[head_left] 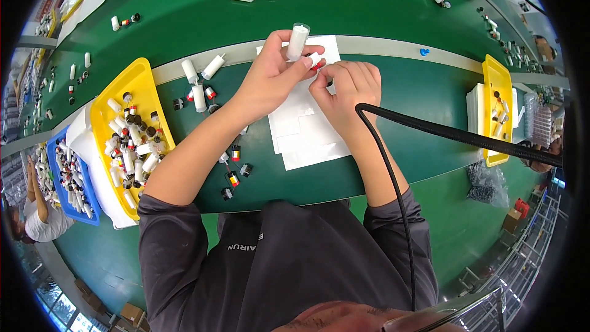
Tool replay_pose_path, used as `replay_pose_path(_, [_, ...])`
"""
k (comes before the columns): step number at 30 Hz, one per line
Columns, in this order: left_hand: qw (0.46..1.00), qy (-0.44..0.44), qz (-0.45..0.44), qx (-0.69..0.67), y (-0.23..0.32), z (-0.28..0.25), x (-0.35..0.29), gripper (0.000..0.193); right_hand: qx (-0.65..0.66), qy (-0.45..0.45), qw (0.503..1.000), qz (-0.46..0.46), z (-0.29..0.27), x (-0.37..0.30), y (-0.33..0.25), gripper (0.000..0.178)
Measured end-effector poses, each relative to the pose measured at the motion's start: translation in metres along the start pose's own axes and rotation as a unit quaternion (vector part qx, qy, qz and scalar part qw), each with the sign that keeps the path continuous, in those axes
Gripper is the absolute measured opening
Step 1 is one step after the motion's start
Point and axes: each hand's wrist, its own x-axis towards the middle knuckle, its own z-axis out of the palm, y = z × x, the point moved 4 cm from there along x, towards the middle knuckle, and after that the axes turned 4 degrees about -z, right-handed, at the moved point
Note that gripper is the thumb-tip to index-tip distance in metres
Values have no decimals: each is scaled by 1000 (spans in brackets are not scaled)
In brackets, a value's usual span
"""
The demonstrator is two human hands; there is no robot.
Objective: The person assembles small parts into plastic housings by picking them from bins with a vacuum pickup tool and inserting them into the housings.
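Note:
My left hand is closed round a white cylinder in a clear tube, held upright above the far edge of the bench. Its thumb and fingers also pinch a small white-and-red piece just below the tube. Close on the right, my right hand has its thumb and forefinger pinched together. A bit of something dark shows at those fingertips, too small and covered to name. Beneath both hands lie white paper sheets on the green bench.
A yellow tray on the left holds many white cylinders and black caps; a blue tray stands beyond it. Loose cylinders and small wired cells lie nearby. Another yellow tray is at right. A black cable crosses my right forearm.

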Motion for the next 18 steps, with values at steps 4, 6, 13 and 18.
replay_pose_path(4, [1000, 11, 7, 13, -1, 0, 1, 37, 1, -1, 1000, 0, -1, 0, 1, 18])
replay_pose_path(6, [1000, 16, 7, 17, -1, 0, 1, 37, 2, 2, 1000, -2, -1, -1, 1, 18])
replay_pose_path(13, [999, 32, 12, 12, -2, 1, 1, 38, -33, -15, 999, -5, -2, -2, 1, 21])
replay_pose_path(18, [999, 32, 16, 4, -2, 0, 3, 37, -28, -22, 999, -7, 0, -2, 4, 20])
